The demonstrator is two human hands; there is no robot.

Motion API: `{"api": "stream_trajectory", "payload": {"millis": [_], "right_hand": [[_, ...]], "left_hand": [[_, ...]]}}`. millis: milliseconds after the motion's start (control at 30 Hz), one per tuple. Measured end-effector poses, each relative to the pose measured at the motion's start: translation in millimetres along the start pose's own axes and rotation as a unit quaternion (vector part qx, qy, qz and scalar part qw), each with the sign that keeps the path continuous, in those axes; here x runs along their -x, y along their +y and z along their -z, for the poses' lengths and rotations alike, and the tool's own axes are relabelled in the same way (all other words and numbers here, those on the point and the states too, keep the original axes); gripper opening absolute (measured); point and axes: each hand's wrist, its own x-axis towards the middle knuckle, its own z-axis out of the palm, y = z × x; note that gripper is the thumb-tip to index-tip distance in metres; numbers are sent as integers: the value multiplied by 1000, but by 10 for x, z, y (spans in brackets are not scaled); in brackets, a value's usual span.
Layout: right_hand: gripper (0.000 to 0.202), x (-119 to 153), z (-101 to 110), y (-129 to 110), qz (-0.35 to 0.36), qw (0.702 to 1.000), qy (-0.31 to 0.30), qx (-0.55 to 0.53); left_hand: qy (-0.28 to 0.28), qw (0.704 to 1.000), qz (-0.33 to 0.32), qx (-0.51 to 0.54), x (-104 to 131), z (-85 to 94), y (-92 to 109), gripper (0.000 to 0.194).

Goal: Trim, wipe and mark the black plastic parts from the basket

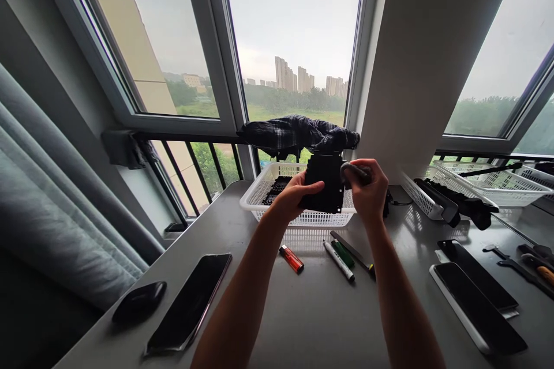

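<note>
1. Head view: a flat black panel (325,181) was held up between the two hands, above the near side of a white basket (318,219). Its broad face was turned towards the camera, and its long axis ran roughly up and down, with a slight tilt.

2. The left hand (292,193) was the nearer one, already in contact. Its fingers were closed on the panel's left side, with the thumb laid across the near face; the fingertips behind the panel were hidden.

3. The right hand (370,187) was at the panel's other side. Its fingers were closed around a grey wad (355,174), which lay to the left of most of that hand, at the panel's upper right edge. Whether the wad pressed on the panel or was just beside it could not be told.

4. So the panel lay to the right of the left palm and to the left of the wad, with its right edge facing the right fingers.

5. Black parts (277,187) lay in the basket, beyond the left hand. Below the panel, on the table (303,311), were a red lighter (292,259) and a white marker (339,261), both apart from the hands.
</note>
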Motion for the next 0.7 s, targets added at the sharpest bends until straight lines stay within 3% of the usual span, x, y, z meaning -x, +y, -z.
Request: {"api": "stream_trajectory", "payload": {"millis": [133,233,300,367,467,567,700], "right_hand": [[18,-68,81,51,3,995,95,16],[21,-111,163,72,-11,995,99,-4],[22,-110,192,59,-23,999,33,-14],[24,-87,189,32,-43,996,-77,-8],[23,-38,145,-10,-62,983,-173,14],[18,-8,96,-50,-33,989,-138,35],[14,-26,93,-76,13,998,5,59]], "left_hand": [[-37,998,34,-31,38,-45,-3,47],[10,1000,9,-25,2,-50,-19,47],[73,997,-33,3,-41,-38,-26,44],[116,991,-66,27,-77,-18,-26,42],[119,989,-79,35,-95,1,-19,41],[80,995,-56,31,-71,-16,-30,43],[2,1000,-3,7,-12,-75,-73,46]]}}
